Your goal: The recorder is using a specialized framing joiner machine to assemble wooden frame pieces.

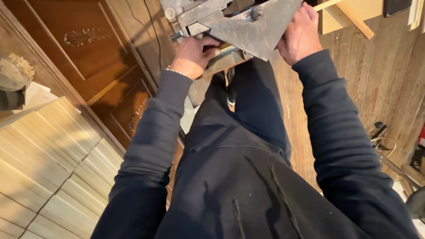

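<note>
Both hands on metal jig.
Left hand point(193, 55) grips wood strip point(221, 59); right hand point(301, 35) clasps plate point(248, 33) edge. Best keep strip flush, fingers clear.

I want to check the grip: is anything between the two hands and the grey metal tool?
Nothing visible is. The left hand is closed on a part under the metal tool, and the right hand rests against its right edge. Both touch it directly.

packages: 0 | labels/signs: 0 | screens: 0 (none clearly visible)
</note>
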